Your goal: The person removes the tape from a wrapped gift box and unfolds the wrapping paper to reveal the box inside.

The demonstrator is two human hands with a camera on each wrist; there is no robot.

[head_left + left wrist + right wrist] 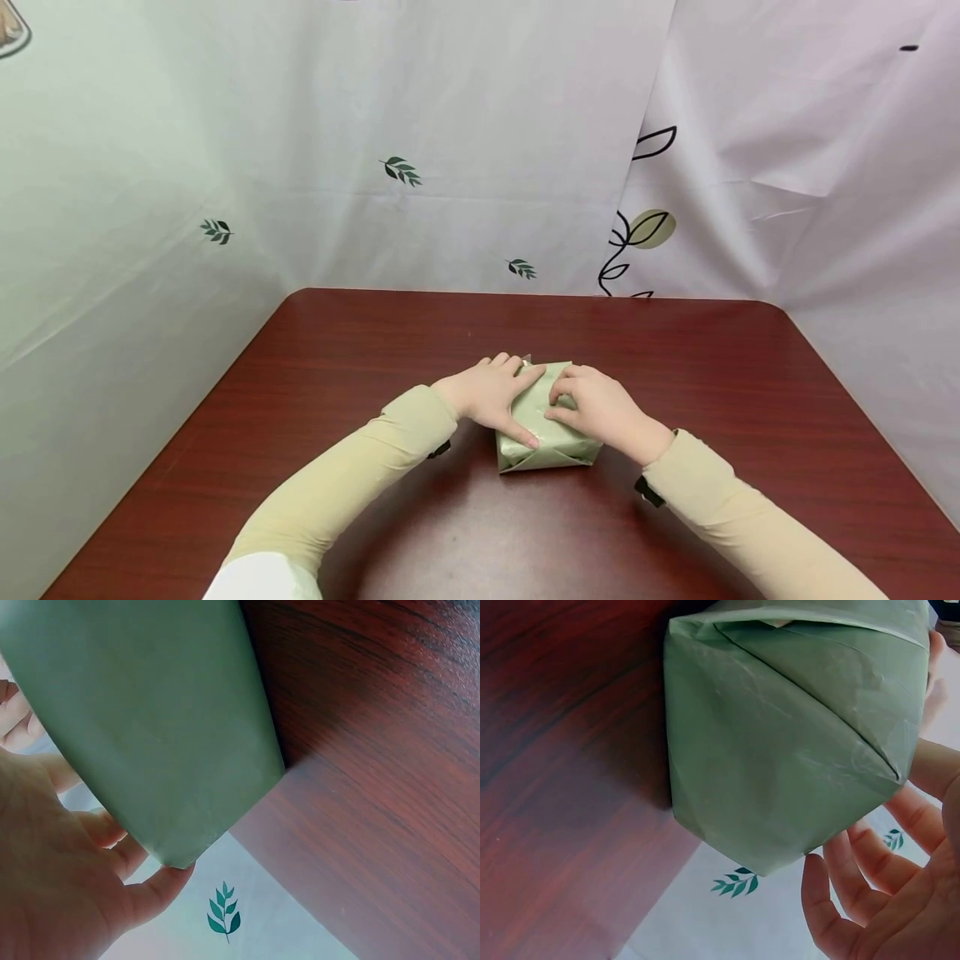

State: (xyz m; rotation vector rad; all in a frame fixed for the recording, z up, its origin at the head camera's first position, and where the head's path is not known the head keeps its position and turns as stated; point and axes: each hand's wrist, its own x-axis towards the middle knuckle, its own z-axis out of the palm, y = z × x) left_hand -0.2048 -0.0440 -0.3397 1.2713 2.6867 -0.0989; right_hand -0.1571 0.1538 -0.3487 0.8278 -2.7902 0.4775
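A parcel wrapped in pale green paper lies on the table, with folded paper along its near end. My left hand rests on its left top with fingers spread and the thumb reaching toward the near edge. On the right, my right hand touches the top with bent fingers, thumb and forefinger apart. In the left wrist view, a smooth green side shows, fingertips at its edge. The right wrist view shows a folded end of the parcel with a diagonal crease, and fingers along its upper edge.
The dark red wooden table has rounded far corners. White cloth with leaf prints hangs behind it and along both sides. A small shiny bit shows at the parcel's far edge, beside the left hand.
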